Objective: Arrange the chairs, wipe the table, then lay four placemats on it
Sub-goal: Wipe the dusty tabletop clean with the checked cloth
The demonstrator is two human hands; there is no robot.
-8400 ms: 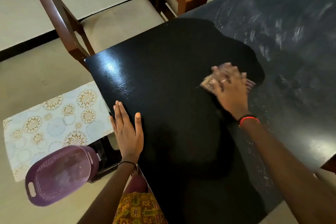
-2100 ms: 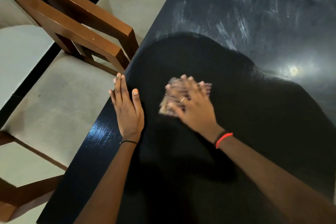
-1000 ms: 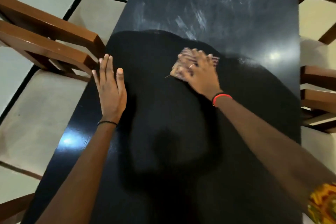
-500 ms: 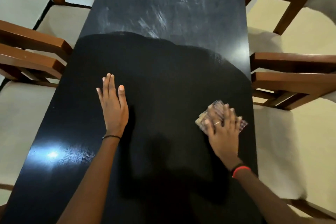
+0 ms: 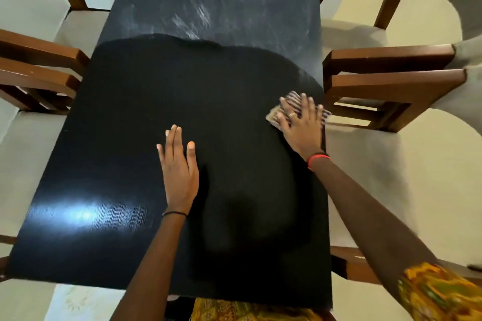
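A long black table [image 5: 125,122] runs away from me. Its near half is dark and clean, its far half dusty and streaked. My right hand [image 5: 302,125] presses flat on a folded checked cloth [image 5: 293,98] at the table's right edge. My left hand [image 5: 180,167] rests flat on the table near its middle, fingers straight. Wooden chairs with pale seats stand on both sides: two on the left [image 5: 39,68] and two on the right [image 5: 391,75].
The arms of the right chairs [image 5: 386,57] lie close to the table edge beside the cloth. A pale floor [image 5: 86,300] shows below the table's near edge. My patterned yellow clothing [image 5: 438,294] is at the bottom right.
My right hand has slid the cloth from the table's middle to its right edge and a little forward along it. My left hand has stayed flat on the table. My view has swung right.
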